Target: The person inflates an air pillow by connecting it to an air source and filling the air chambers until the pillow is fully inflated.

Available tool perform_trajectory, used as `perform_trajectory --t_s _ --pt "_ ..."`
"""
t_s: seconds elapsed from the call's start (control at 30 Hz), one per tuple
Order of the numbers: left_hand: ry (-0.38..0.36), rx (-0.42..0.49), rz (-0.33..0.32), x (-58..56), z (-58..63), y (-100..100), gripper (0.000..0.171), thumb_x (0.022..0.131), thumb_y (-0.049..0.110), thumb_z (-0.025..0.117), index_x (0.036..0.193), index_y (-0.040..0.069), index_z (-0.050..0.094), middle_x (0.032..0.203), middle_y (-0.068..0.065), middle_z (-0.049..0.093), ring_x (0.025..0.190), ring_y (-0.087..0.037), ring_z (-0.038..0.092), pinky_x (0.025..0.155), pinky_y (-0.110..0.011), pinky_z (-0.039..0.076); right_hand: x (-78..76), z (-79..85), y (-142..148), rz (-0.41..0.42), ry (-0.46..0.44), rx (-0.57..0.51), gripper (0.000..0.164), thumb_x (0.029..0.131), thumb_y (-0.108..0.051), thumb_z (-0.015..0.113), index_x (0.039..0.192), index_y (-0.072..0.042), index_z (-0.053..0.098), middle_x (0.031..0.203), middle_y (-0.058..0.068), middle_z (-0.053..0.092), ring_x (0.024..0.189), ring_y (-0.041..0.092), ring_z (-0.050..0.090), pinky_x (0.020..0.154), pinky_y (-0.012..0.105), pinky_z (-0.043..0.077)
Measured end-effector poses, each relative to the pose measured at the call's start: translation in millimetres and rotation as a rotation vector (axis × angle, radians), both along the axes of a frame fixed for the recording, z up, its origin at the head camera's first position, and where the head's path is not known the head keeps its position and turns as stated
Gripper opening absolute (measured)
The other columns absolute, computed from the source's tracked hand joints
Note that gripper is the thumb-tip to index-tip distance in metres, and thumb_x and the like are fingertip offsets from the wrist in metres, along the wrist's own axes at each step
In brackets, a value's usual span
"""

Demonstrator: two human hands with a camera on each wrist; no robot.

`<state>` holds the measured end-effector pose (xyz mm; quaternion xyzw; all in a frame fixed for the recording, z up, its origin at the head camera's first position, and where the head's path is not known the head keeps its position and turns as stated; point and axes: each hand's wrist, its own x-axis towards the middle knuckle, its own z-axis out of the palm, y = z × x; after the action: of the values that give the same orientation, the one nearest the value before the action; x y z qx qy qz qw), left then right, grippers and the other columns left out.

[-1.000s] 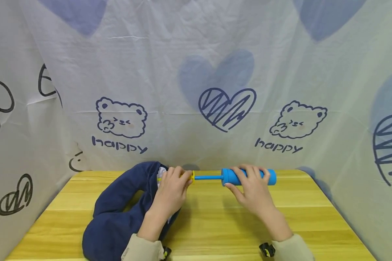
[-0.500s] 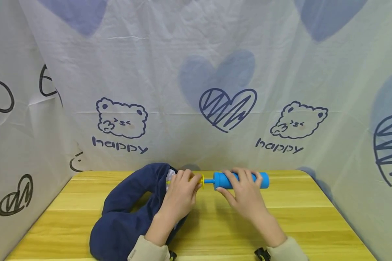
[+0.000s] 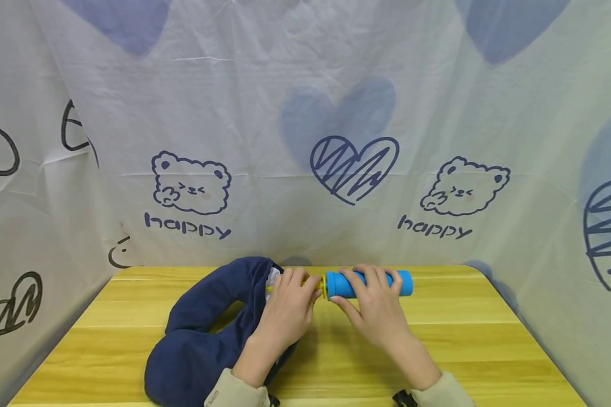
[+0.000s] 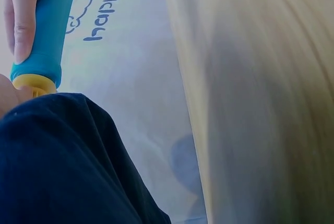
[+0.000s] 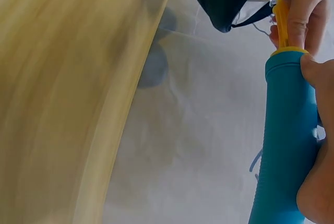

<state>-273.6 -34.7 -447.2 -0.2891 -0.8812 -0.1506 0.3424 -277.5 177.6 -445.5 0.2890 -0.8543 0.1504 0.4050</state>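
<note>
A hand air pump with a blue barrel [image 3: 341, 285] and a yellow end lies sideways between the two hands. My right hand [image 3: 379, 308] grips the barrel, fingers over its top and thumb below. The left hand [image 3: 287, 305] pinches the yellow nozzle end [image 5: 282, 23], at the opening of a navy U-shaped neck pillow [image 3: 193, 339]. White lining shows at that opening, beside the left fingers. The blue barrel sits right against the yellow flange, with no rod showing. In the left wrist view the navy fabric [image 4: 62, 156] covers much of the left hand.
Under the hands is a wooden table [image 3: 438, 333], its far edge close to a white curtain [image 3: 265, 113] printed with bears and hearts. The curtain also runs along both sides. The pillow takes up the left-middle of the table.
The right hand has pushed the blue barrel left until the blue rod vanished into it. The left hand, nozzle end and pillow have shifted somewhat to the right.
</note>
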Motion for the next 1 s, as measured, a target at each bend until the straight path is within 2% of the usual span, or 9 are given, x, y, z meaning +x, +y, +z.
perform_trajectory --t_s 0.23,0.53,0.83,1.0 --pt "-0.012 0.012 0.000 -1.9 1.1 -4 0.019 0.105 0.021 0.063 0.120 0.010 0.069 0.106 -0.006 0.060 0.095 -0.025 0.052 0.081 -0.038 0.043 -1.7 2.8 8 -0.017 -0.042 0.004 0.070 0.102 -0.070 0.039 0.132 -0.012 0.066 0.121 0.018 0.062 0.113 0.038 0.057 0.098 0.067 0.028" --pt "-0.027 0.013 0.014 -7.2 2.8 -16 0.019 0.105 0.022 0.062 0.119 0.011 0.070 0.105 -0.005 0.060 0.088 -0.024 0.048 0.077 -0.036 0.038 -10.0 5.9 28 -0.023 -0.085 0.000 0.074 0.100 -0.073 0.038 0.133 -0.013 0.065 0.124 0.018 0.061 0.117 0.038 0.055 0.100 0.068 0.025" --pt "-0.063 0.020 0.010 -11.1 5.1 -31 0.021 0.105 0.020 0.062 0.122 0.011 0.069 0.107 -0.006 0.059 0.091 -0.026 0.048 0.079 -0.038 0.038 -16.9 6.0 48 -0.017 -0.135 -0.005 0.063 0.099 -0.066 0.054 0.135 -0.015 0.064 0.128 0.016 0.060 0.121 0.037 0.053 0.103 0.067 0.023" --pt "-0.077 0.035 0.009 -12.0 7.7 -38 0.022 0.105 0.020 0.062 0.124 0.010 0.070 0.105 -0.006 0.059 0.091 -0.025 0.048 0.080 -0.039 0.038 -20.6 6.6 57 -0.010 -0.132 -0.010 0.064 0.100 -0.067 0.052 0.135 -0.015 0.063 0.128 0.017 0.059 0.121 0.038 0.053 0.103 0.067 0.022"
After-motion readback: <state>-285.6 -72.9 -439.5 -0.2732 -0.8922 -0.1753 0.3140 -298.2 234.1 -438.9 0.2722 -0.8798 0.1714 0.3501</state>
